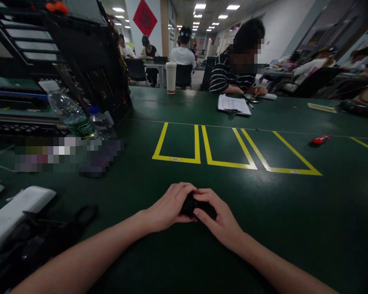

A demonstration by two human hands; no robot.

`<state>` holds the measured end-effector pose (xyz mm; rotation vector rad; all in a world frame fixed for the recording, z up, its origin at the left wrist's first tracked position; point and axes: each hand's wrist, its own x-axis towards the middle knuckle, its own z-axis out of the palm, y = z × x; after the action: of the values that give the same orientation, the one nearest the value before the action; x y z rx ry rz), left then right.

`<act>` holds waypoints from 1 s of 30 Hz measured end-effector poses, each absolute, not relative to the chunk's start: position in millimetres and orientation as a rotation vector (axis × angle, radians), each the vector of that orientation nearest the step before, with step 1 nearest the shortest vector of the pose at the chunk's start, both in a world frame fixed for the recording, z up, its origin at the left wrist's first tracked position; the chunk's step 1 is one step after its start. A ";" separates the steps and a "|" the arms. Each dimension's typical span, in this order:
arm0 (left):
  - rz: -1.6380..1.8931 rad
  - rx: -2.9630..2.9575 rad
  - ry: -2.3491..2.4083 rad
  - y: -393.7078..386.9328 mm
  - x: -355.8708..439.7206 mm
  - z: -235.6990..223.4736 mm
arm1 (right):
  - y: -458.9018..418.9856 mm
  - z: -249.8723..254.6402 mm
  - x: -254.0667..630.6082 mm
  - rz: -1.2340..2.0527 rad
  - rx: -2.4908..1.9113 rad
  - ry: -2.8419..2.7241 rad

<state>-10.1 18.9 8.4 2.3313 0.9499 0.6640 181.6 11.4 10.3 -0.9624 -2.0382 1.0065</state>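
**Bare forearms (88, 253) nearest, small black object (188, 204) gripped between two palms**

It is on the near side of the yellow tape frames (231, 165): the left hand (167, 207) wraps it, the right hand (219, 216) pinches its edge. Firm left hold, light right touch seem best. Tabletop (125, 183) gives room toward the frames; a dark bundle (46, 239) lies near-left of them.

This looks like an open-plan office or workroom: people (182, 56) sit on black chairs (183, 76) at tables (135, 175) under rows of ceiling lights (200, 6).
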 end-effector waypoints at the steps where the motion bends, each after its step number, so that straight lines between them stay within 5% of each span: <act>1: 0.670 2.332 0.951 18.9 -9.8 8.4 | 11.9 10.3 181.4 1.009 -0.965 -2.027; 30: 0.656 2.317 0.964 17.7 -10.7 12.5 | 8.6 13.1 182.3 0.990 -0.978 -2.080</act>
<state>-10.7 17.7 12.5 2.3172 0.9638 0.6563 182.3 8.6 13.1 -0.9784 -2.0797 0.9899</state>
